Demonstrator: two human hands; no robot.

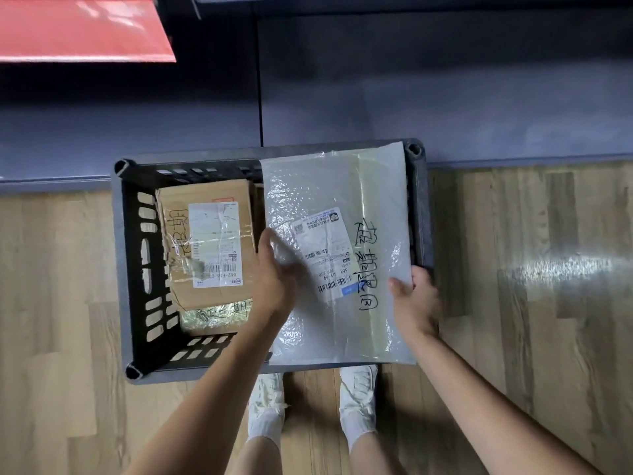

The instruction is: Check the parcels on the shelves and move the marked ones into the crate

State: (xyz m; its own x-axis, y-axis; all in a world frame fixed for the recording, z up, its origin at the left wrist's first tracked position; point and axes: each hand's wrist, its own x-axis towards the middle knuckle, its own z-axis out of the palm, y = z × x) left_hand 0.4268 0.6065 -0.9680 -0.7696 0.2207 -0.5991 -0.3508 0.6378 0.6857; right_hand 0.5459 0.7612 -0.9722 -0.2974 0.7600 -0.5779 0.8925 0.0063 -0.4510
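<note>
A dark grey slotted crate [120,269] stands on the floor below me. Over its right half I hold a white bubble-wrap mailer [329,186] flat, with a shipping label and black handwritten marks on it. My left hand [274,272] grips its left edge and my right hand [414,296] grips its right edge, thumb on top. Inside the crate's left half lies a taped cardboard box [174,221] with a white label and handwriting, and a shiny gold-wrapped parcel [212,317] shows under its near end.
A dark blue low shelf [445,97] runs along the far side, with the crate's far end against it. A red parcel or panel [82,29] sits at the upper left. The floor is wood-look planks [531,303]. My two white shoes [356,399] stand just behind the crate.
</note>
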